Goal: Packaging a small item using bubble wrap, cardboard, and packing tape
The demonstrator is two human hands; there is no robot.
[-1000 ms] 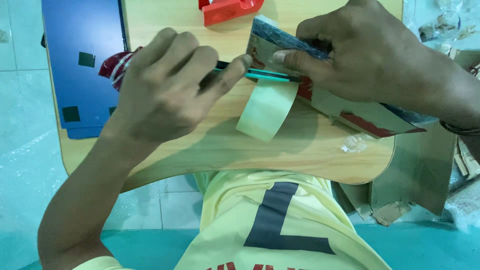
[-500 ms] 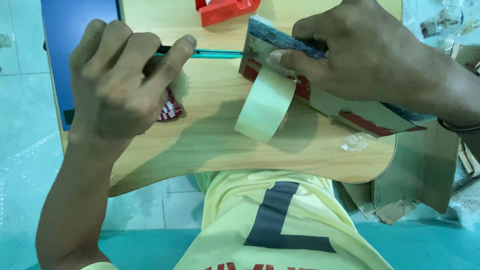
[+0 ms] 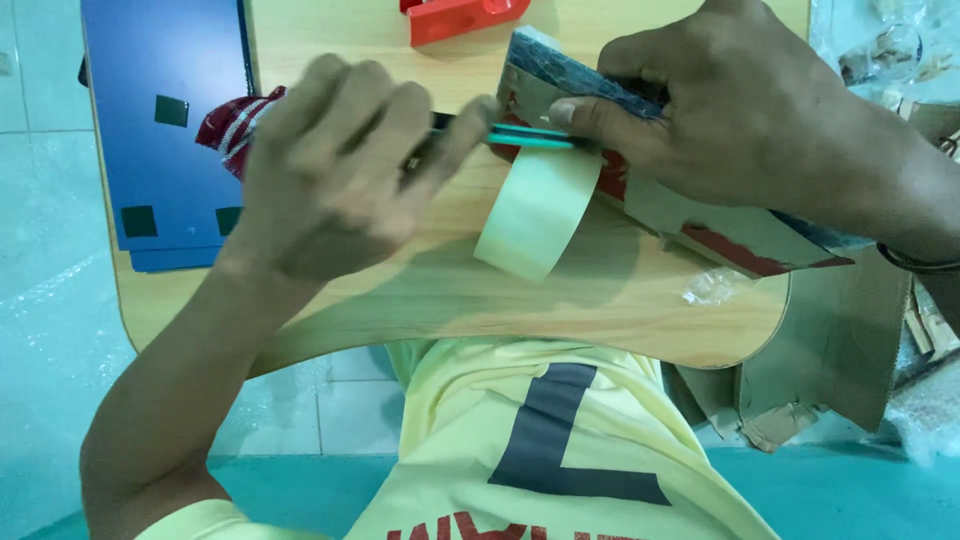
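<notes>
The left hand [image 3: 330, 170] pinches a thin teal cutter [image 3: 530, 137] against the tape strip [image 3: 535, 210] hanging off the flat cardboard packet [image 3: 700, 215], which the right hand [image 3: 740, 110] clamps on the wooden table [image 3: 600, 310]; the tape looks light, limp and sticky, best held by its edges.

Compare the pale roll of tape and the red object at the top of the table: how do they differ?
The tape roll is pale cream and round; the red object is bright red and angular. The roll stands on edge by both hands; the red object lies apart, untouched, partly out of view. Both rest on the wooden table.
</notes>
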